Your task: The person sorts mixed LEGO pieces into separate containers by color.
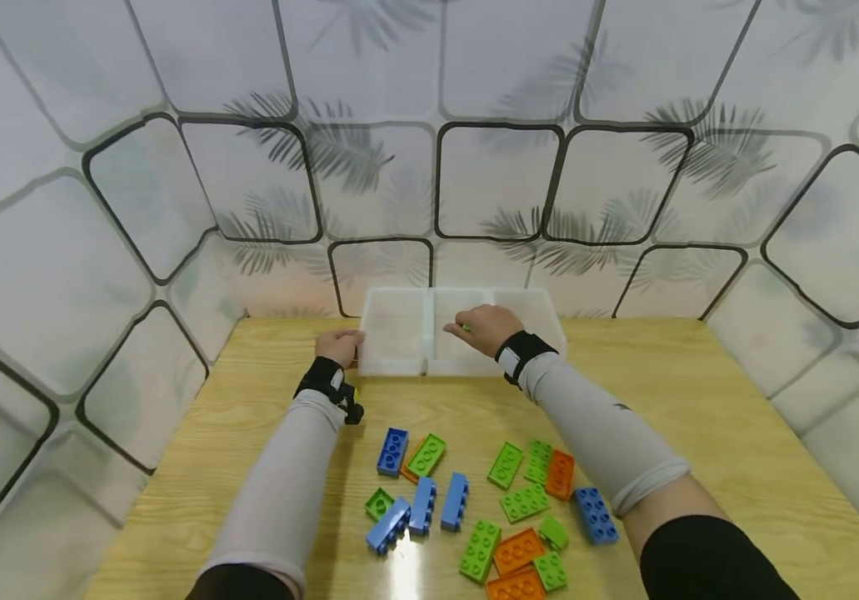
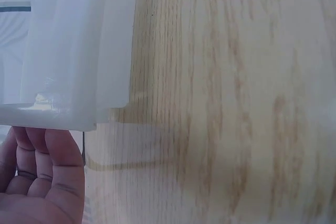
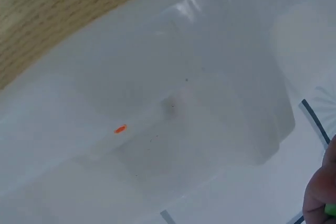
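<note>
A translucent white plastic tray [image 1: 392, 367] with compartments stands at the far edge of the table. My left hand [image 1: 339, 345] holds its left side; in the left wrist view the bent fingers [image 2: 55, 153] reach up to the tray's rim [image 2: 47, 116], their tips hidden behind it. Over the middle compartments, my right hand [image 1: 487, 327] pinches a small green toy brick [image 1: 466, 327], mostly covered by the fingers. In the right wrist view only part of that hand [image 3: 319, 190] and a bit of the green brick [image 3: 331, 209] show at the right edge.
Loose toy bricks lie on the wooden table [image 1: 264, 467] nearer the body: blue bricks [image 1: 422, 506] and green ones [image 1: 505, 465], plus orange bricks [image 1: 519, 550]. One green brick [image 1: 426, 455] overlaps an orange one. A patterned fabric wall [image 1: 384, 183] rises behind the tray.
</note>
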Demonstrator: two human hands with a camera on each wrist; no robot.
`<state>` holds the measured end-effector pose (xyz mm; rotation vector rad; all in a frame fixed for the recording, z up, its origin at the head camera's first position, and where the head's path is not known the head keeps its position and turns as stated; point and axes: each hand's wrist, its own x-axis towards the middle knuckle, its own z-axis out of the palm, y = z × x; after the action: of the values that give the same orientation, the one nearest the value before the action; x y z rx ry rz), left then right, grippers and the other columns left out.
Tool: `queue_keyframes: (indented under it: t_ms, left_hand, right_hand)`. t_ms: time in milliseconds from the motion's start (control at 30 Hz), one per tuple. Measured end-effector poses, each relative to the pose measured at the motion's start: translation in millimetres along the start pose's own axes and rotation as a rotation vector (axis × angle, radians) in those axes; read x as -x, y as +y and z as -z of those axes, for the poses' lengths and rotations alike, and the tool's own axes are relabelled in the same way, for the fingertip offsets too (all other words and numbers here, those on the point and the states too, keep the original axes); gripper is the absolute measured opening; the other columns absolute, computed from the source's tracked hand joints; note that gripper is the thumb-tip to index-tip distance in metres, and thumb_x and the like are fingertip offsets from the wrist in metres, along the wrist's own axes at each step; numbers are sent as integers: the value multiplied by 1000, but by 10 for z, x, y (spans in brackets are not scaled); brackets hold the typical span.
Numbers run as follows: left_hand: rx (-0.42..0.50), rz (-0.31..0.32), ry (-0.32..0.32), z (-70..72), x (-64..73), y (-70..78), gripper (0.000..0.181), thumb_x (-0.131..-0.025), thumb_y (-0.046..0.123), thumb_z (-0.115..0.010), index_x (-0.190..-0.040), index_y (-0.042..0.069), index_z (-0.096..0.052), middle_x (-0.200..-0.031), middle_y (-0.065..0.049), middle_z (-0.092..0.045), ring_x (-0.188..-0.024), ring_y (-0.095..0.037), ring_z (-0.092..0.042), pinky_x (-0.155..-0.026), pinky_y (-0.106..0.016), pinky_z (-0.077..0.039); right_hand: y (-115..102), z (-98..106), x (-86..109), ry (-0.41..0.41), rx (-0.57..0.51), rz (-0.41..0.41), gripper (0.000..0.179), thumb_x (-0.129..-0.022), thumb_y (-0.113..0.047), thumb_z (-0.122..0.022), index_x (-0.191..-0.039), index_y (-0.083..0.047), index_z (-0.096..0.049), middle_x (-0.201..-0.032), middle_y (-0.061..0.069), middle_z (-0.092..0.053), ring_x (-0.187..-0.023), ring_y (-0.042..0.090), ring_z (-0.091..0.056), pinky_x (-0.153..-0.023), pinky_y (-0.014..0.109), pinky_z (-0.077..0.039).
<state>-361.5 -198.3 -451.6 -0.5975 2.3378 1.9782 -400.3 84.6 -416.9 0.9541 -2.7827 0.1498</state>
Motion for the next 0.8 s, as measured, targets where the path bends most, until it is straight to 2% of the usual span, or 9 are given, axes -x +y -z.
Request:
queue_keyframes:
  t_ms: [67,200,233,300,367,467,633,700,800]
  left_hand:
    - [-5,-5,-1,-11,44,16,39,-98,23,-58,-132,3,-60,-120,-22,-62,-91,-27,-66,-72,-31,-55]
    - [-4,-4,20,-17,61,16,38,-97,22,-59,-131,4,-61,-112,-20,-66,-90,-26,-65,-73,-31,-55]
    - [-2,1,22,-18,41,9,38,-97,23,-60,-130,4,-62,-109,-19,-66,-86,-23,-65,-71,-29,-54]
    - [2,9,24,-24,11,1,38,-97,23,-60,-130,5,-62,-107,-18,-66,-80,-18,-64,-69,-28,-54]
    - [5,16,21,-29,8,11,38,-97,23,-60,-131,6,-62,-110,-18,-66,-79,-17,-64,-70,-29,-54]
    - [1,17,25,-28,29,33,39,-97,24,-59,-132,6,-61,-117,-19,-64,-83,-20,-65,-74,-31,-55]
    - [13,4,25,-31,69,46,39,-97,23,-59,-132,5,-60,-125,-21,-61,-97,-30,-66,-80,-35,-55]
    - [15,6,27,-37,71,40,39,-97,23,-59,-132,5,-61,-123,-21,-62,-98,-30,-66,-79,-35,-55]
    - [1,5,35,-45,71,22,39,-97,24,-59,-131,5,-61,-118,-21,-64,-96,-28,-65,-76,-32,-54]
  right_hand:
    - [-19,-52,-60,-36,16,-33,35,-101,-43,-50,-88,-17,-68,-72,0,-67,-60,15,-60,-60,34,-51]
    - [-75,-201,-162,-102,39,-65,42,-105,-37,-38,-81,-13,-63,-64,1,-59,-57,15,-55,-58,32,-46]
    - [-88,-239,-175,-110,62,-51,40,-106,-33,-38,-80,-12,-61,-63,0,-55,-56,15,-52,-57,30,-44]
    - [-109,-319,-197,-146,176,16,36,-105,-22,-38,-73,-11,-50,-61,1,-41,-54,15,-42,-53,30,-36]
    - [-130,-394,-207,-161,280,81,30,-104,-15,-43,-75,-10,-51,-65,1,-38,-57,16,-41,-52,29,-37]
    - [-144,-532,-234,-186,401,160,22,-103,-15,-47,-84,-10,-57,-74,2,-44,-66,17,-48,-55,30,-45]
    - [-166,-693,-276,-197,263,31,24,-105,-23,-43,-95,-9,-61,-82,6,-56,-75,22,-58,-60,35,-52]
    - [-180,-714,-277,-192,198,-27,25,-105,-24,-44,-97,-8,-62,-83,7,-58,-77,24,-59,-62,36,-53]
    - [-190,-732,-272,-182,142,-57,24,-104,-24,-46,-99,-7,-63,-84,8,-60,-79,25,-60,-64,36,-54]
